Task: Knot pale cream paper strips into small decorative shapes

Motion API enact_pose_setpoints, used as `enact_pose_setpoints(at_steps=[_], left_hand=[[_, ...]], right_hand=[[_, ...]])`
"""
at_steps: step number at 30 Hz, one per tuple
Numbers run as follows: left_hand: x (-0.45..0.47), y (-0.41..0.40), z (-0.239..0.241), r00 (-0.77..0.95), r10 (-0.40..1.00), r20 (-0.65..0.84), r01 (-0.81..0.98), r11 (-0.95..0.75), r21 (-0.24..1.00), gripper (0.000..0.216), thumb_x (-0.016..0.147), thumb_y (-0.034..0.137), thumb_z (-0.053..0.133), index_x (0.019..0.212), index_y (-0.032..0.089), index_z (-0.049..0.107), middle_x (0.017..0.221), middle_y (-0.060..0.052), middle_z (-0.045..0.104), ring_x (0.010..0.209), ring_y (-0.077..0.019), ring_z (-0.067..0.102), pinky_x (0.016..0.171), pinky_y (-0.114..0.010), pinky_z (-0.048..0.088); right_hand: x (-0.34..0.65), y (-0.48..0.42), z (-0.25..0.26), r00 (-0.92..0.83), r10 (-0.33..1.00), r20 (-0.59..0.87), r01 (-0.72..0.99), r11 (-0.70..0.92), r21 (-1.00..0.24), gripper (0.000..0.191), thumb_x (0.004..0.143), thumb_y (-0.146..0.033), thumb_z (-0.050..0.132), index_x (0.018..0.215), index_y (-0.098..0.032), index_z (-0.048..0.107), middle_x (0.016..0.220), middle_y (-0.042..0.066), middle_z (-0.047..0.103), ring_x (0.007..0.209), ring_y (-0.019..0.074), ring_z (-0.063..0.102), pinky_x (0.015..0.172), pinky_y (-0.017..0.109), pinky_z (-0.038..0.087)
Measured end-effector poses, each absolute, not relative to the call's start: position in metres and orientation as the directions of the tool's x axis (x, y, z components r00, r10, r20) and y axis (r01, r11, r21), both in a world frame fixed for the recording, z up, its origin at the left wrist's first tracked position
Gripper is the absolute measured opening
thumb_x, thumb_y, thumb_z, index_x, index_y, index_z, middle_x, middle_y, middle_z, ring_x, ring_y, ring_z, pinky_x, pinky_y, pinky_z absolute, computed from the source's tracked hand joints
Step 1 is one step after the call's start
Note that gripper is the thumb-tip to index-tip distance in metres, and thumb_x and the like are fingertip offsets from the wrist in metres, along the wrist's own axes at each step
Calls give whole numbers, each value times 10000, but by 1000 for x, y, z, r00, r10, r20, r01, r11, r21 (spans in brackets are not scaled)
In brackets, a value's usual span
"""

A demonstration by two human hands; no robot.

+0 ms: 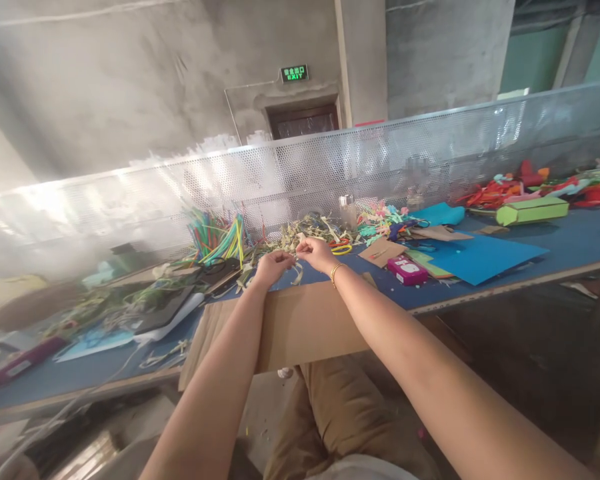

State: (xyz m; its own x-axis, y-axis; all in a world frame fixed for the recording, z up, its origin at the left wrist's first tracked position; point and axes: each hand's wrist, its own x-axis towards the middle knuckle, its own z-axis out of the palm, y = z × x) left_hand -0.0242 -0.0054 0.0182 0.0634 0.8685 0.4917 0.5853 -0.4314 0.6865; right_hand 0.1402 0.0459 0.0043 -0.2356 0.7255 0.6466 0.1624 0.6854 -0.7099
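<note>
Both my hands are held close together over the table's front part, beyond a brown cardboard sheet (310, 327). My left hand (275, 267) is closed in a pinch, with a thin pale strip (299, 273) curling down by its fingertips. Just right of it, my right hand (316, 255) also pinches, and a pale bit shows above its fingers. The strip seems to run between the two hands, but its middle is too small to make out. Behind them lies a tangled pile of pale green and yellowish strips (320, 229). My forearms pass over the cardboard.
Coloured pipe-like stems (215, 237) stand at the back left. A yellow-handled ring (342, 249), a purple box (407, 270) and a blue sheet (485, 257) lie to the right. A power strip (173, 319) sits at left. A perforated metal screen (300, 173) borders the table's rear.
</note>
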Motion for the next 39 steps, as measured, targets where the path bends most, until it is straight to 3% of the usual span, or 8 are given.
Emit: enact_pose_setpoints(at_steps=[8, 14, 16, 20, 25, 29, 33, 39], left_hand=[[-25, -5, 15, 85, 881, 465, 515, -438, 737, 257, 619, 431, 708, 670, 182, 671, 601, -5, 627, 555, -140, 528, 536, -253, 376], [-27, -4, 12, -87, 900, 427, 362, -371, 855, 376, 603, 505, 742, 739, 170, 643, 636, -23, 659, 511, -121, 512, 509, -254, 378], [-28, -3, 12, -144, 892, 428, 338, -362, 869, 382, 614, 511, 734, 748, 171, 621, 646, -34, 667, 497, -120, 511, 505, -259, 385], [-28, -1, 11, -143, 887, 439, 348, -370, 861, 383, 617, 515, 732, 739, 171, 615, 636, -31, 662, 524, -132, 536, 530, -263, 406], [-27, 3, 11, -78, 878, 472, 378, -412, 829, 425, 672, 576, 653, 786, 166, 648, 687, -42, 675, 656, -176, 608, 641, -284, 458], [-32, 0, 16, -223, 780, 585, 489, -429, 759, 367, 735, 533, 602, 825, 182, 662, 799, -43, 686, 771, -184, 605, 714, -275, 439], [-30, -13, 26, -312, 615, 724, 698, -368, 614, 329, 772, 513, 563, 699, 207, 659, 645, -12, 635, 672, -176, 556, 614, -260, 387], [-8, -15, 32, -29, 839, 543, 806, -301, 509, 306, 699, 478, 645, 539, 218, 651, 495, -15, 573, 533, -178, 522, 521, -272, 323]], right_hand=[[142, 47, 3, -165, 746, 645, 246, 664, -706, 90, 691, -139, 666, 737, -199, 616, 745, -17, 666, 726, 135, 631, 730, 269, 503], [148, 39, 9, 29, 703, 711, 389, 647, -656, 245, 665, -280, 734, 886, -218, 649, 919, 21, 682, 942, 180, 603, 917, 327, 431], [147, 33, 12, 27, 684, 729, 444, 645, -622, 158, 732, -362, 685, 782, -214, 662, 834, 21, 684, 873, 176, 609, 875, 311, 433], [139, 25, 9, -146, 772, 619, 464, 606, -646, 317, 775, -504, 626, 685, -208, 694, 674, 13, 667, 691, 158, 609, 716, 282, 444], [133, 33, 0, -276, 788, 550, 326, 615, -718, 128, 702, -323, 728, 768, -214, 737, 747, 8, 707, 711, 141, 636, 690, 255, 458], [136, 42, -2, -176, 808, 563, 281, 589, -758, 70, 686, -233, 715, 749, -206, 728, 761, 9, 708, 733, 148, 637, 730, 273, 476], [139, 48, -3, -77, 831, 550, 253, 550, -796, 82, 710, -245, 666, 755, -193, 712, 768, 19, 706, 748, 159, 637, 758, 292, 486], [135, 54, -6, -38, 853, 520, 130, 520, -844, 162, 725, -292, 630, 820, -178, 697, 806, 12, 715, 749, 143, 647, 738, 262, 504]])
